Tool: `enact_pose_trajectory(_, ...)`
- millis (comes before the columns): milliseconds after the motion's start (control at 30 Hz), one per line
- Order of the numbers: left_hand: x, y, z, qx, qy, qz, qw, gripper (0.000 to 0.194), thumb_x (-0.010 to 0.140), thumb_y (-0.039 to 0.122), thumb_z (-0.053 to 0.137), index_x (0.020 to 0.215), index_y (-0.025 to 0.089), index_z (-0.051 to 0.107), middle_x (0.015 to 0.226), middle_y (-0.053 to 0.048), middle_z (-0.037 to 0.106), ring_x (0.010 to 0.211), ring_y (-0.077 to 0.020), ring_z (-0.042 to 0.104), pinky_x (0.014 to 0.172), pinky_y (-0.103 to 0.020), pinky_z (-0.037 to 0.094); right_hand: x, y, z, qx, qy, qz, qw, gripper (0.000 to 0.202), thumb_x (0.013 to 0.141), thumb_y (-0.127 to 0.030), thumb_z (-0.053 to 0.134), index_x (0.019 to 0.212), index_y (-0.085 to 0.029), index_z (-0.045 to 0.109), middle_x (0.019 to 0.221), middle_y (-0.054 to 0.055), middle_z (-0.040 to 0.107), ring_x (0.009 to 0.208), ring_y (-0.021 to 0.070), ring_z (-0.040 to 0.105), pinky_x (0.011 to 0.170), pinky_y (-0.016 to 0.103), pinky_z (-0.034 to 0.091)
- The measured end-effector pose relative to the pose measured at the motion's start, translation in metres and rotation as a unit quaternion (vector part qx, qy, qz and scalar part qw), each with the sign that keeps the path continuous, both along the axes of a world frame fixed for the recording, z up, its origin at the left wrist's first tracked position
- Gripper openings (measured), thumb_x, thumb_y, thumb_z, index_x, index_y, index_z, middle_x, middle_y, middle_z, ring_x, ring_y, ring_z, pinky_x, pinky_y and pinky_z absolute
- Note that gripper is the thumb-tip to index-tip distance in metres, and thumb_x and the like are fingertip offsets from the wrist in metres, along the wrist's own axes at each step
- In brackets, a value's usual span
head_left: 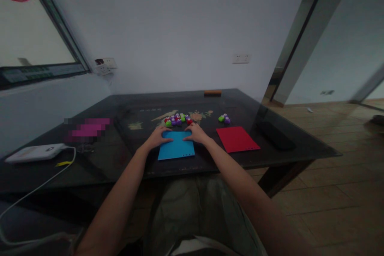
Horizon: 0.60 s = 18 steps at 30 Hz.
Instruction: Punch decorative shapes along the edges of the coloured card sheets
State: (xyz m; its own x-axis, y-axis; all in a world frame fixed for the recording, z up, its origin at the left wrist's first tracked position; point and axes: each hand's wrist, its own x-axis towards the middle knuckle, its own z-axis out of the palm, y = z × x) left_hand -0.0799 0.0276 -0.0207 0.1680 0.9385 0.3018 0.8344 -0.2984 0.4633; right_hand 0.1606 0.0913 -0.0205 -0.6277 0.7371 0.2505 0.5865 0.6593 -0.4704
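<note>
A blue sheet [177, 148] with several small dark marks along its near edge lies in front of me on the dark table [177, 170]. My left hand [159, 137] grips its left far corner, thumb across the top and fingers at the far edge. At the right far corner my right hand [196, 133] has hold of it in the same way, thumb pointing inward. Just beyond the hands sits a cluster of several small purple, green and red toys with round eye shapes [179, 119]. To the right rests a similar red sheet [238, 139].
A smaller group of toys [225, 119] sits behind the red sheet. Farther right lies a long black case [276, 136]. A brown cylinder [213, 93] is at the back edge. On the left are a white device [36, 153] with a cable and a pixelated pink object [90, 128].
</note>
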Motion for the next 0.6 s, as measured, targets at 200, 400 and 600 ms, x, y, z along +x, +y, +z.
enact_pose_trajectory(200, 0.005, -0.006, 0.009, 0.005, -0.033, -0.014, 0.999, 0.045, 0.067, 0.040, 0.068, 0.108, 0.022, 0.065, 0.113, -0.010, 0.061, 0.109, -0.0294, 0.052, 0.096, -0.044, 0.039, 0.001, -0.004, 0.004, 0.001, -0.011, -0.006, 1.000, 0.055, 0.063, -0.045, 0.075, 0.109, -0.017, 0.064, 0.108, 0.012, 0.053, 0.106, 0.0276, 0.047, 0.088, 0.040, 0.040)
enact_pose_trajectory(400, 0.006, -0.005, 0.011, -0.001, -0.140, -0.004, 0.990, 0.055, 0.071, 0.038, 0.063, 0.122, 0.020, 0.056, 0.119, -0.010, 0.060, 0.104, -0.0263, 0.058, 0.090, -0.041, 0.045, 0.000, -0.002, 0.001, 0.004, -0.006, -0.007, 1.000, 0.054, 0.062, -0.044, 0.076, 0.108, -0.018, 0.064, 0.110, 0.012, 0.054, 0.109, 0.0279, 0.045, 0.090, 0.040, 0.039)
enact_pose_trajectory(600, 0.005, -0.002, 0.012, -0.023, -0.252, 0.009, 0.967, 0.062, 0.066, 0.043, 0.068, 0.119, 0.012, 0.056, 0.096, -0.011, 0.068, 0.088, -0.0244, 0.064, 0.076, -0.038, 0.051, 0.000, -0.001, -0.001, -0.001, 0.024, -0.013, 1.000, 0.053, 0.059, -0.040, 0.078, 0.104, -0.017, 0.060, 0.109, 0.011, 0.054, 0.105, 0.0265, 0.046, 0.087, 0.039, 0.039)
